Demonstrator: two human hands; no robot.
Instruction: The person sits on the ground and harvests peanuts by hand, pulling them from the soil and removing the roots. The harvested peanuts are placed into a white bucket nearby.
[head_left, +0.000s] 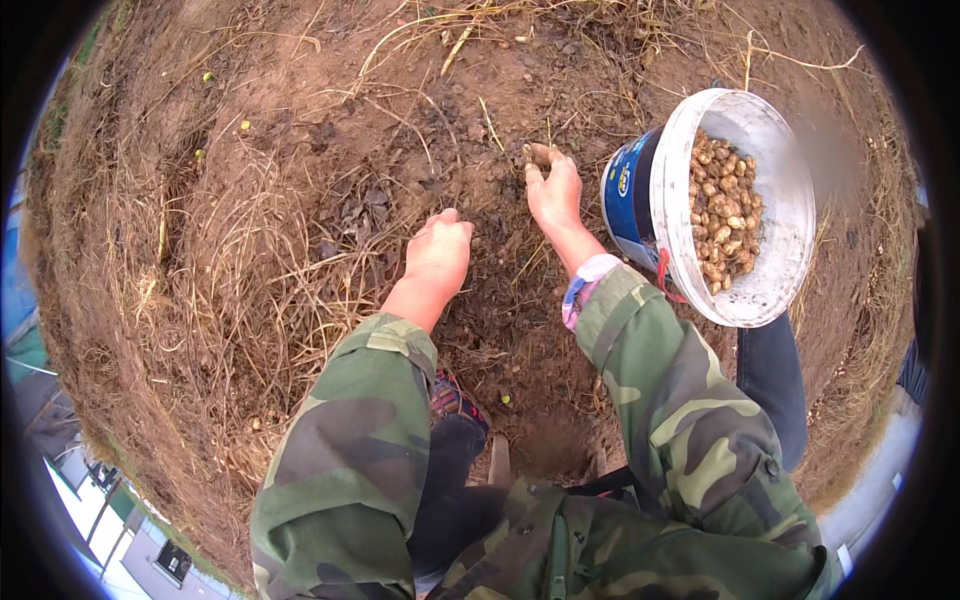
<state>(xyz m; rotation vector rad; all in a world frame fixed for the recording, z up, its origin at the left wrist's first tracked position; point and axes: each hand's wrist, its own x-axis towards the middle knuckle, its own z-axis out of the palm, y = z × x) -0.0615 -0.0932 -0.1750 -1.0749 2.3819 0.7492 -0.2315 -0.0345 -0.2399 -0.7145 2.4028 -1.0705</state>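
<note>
My left hand (439, 246) is low over the brown soil, its fingers curled under, so what lies inside them is hidden. Ahead and to the right of it, my right hand (553, 184) has its thumb and forefinger bent towards each other around a small, soil-coloured thing, perhaps a peanut. To the right of that hand stands a plastic bucket (667, 195) with a white rim and blue label, tilted in view and partly filled with unshelled peanuts (724, 210).
Dry stalks (277, 255) cover the soil at left, and more plant litter (637, 30) lies ahead. My shoe (457, 401) is below my left hand. Small yellow-green round things (245, 125) dot the soil. Buildings show at the lower left rim.
</note>
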